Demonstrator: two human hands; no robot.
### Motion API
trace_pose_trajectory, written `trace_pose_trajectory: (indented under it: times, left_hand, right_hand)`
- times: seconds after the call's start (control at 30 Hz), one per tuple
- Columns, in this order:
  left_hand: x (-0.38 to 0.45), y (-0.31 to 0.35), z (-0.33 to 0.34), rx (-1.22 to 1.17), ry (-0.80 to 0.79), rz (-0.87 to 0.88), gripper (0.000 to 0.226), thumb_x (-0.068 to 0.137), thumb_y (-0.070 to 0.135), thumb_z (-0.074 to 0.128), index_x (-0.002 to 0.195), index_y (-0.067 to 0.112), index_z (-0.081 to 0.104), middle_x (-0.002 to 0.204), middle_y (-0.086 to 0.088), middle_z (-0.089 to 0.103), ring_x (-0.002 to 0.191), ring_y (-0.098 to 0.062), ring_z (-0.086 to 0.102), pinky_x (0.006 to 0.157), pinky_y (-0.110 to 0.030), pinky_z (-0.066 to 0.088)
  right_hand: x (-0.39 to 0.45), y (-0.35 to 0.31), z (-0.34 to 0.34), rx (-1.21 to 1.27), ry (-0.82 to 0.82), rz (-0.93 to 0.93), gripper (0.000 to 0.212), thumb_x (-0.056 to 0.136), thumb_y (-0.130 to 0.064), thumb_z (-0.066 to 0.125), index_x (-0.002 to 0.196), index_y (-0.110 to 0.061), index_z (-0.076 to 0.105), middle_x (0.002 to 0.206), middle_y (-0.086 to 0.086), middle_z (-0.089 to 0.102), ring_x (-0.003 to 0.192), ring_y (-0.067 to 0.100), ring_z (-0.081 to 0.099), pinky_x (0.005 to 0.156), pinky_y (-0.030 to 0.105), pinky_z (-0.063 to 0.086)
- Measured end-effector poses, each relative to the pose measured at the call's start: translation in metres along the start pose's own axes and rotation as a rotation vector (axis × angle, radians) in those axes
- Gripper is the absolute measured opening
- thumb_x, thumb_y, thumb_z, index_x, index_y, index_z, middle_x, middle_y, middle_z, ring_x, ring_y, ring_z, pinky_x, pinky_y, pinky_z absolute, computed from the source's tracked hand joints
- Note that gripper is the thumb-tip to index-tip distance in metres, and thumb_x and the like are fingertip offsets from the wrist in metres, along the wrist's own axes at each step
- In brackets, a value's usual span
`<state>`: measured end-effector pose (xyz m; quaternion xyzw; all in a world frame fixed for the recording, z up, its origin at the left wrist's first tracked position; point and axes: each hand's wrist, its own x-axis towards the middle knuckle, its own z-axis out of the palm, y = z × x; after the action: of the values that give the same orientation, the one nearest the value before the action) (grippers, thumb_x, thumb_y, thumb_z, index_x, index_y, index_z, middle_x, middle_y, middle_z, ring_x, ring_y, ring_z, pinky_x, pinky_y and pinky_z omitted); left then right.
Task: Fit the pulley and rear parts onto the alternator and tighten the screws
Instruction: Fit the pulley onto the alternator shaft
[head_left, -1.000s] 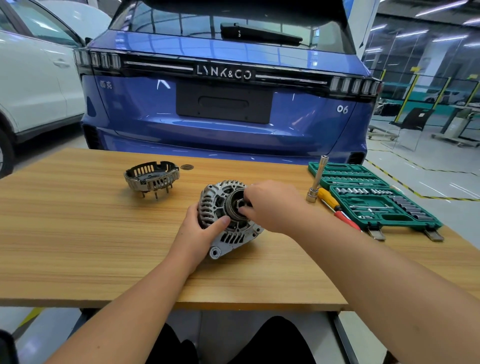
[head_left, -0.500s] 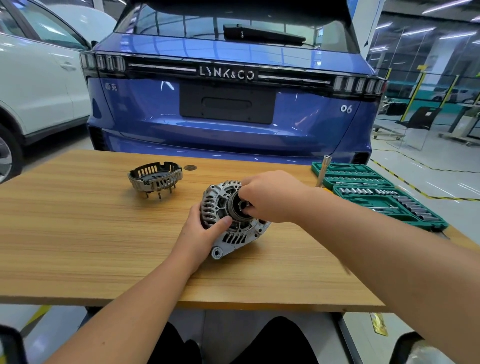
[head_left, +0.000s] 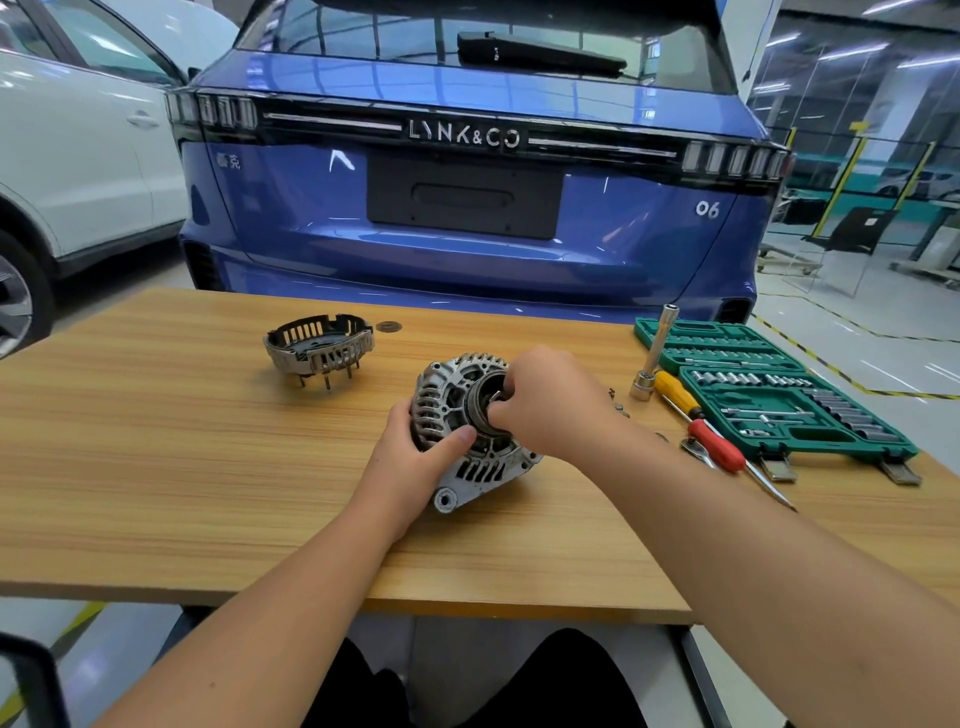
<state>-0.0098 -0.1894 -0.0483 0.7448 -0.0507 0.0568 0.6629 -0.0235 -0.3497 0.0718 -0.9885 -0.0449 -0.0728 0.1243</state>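
Cast aluminium, dull silver and scuffed, forms the finned housing of the alternator (head_left: 467, 431), which we find near the middle of the wooden surface (head_left: 156, 467). It lies tipped on its side, its shaft axis running low and slanting toward the near right, so the pulley (head_left: 480, 402) end faces us. Ventilation slots ring the housing, and a mounting lug with a round hole sits at its lower near edge.

Our left hand (head_left: 410, 467) grips the housing's left rim, thumb pressed across the front face. Our right hand (head_left: 550, 400) has its fingers curled on the dark pulley at the shaft; what they pinch there, we cannot tell.

Well apart to the far left rests the slotted rear cover (head_left: 319, 345), open side up on its studs. To the right lie a socket extension (head_left: 652, 358), a red-and-yellow screwdriver (head_left: 701, 421) and an open green socket case (head_left: 769, 395).
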Motion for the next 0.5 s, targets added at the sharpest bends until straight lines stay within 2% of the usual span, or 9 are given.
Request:
trace_pose_trajectory:
  times: [0.23,0.37,0.5]
  left_hand:
    - [-0.0017,0.0014,0.0001,0.013,-0.002,0.011,0.055,0.060,0.071,0.078,0.102,0.068,0.043,0.106,0.024,0.067,0.093,0.007,0.066,0.081,-0.032,0.057]
    - [-0.0046,0.0040,0.0004,0.014,0.000,0.015,0.054,0.060,0.072,0.077,0.102,0.068,0.042,0.107,0.022,0.067,0.093,0.007,0.066,0.077,-0.027,0.056]
    - [-0.0050,0.0061,0.0006,0.017,0.007,0.010,0.055,0.060,0.073,0.077,0.103,0.066,0.043,0.104,0.024,0.068,0.092,0.007,0.067,0.075,-0.025,0.055]
  right_hand:
    - [-0.0031,0.0034,-0.0048,-0.013,-0.023,-0.099,0.023,0.089,-0.029,0.065,0.075,-0.011,0.065,0.057,0.000,0.051,0.050,0.017,0.043,0.045,0.028,0.035]
    - [-0.0046,0.0020,-0.0072,-0.060,-0.035,-0.164,0.019,0.091,-0.027,0.062,0.078,-0.014,0.062,0.063,0.002,0.060,0.051,0.017,0.047,0.046,0.028,0.038]
    - [-0.0093,0.0052,0.0018,-0.043,0.061,-0.050,0.036,0.094,-0.041,0.059,0.070,-0.015,0.062,0.059,0.000,0.059,0.050,0.016,0.053,0.043,0.024,0.038]
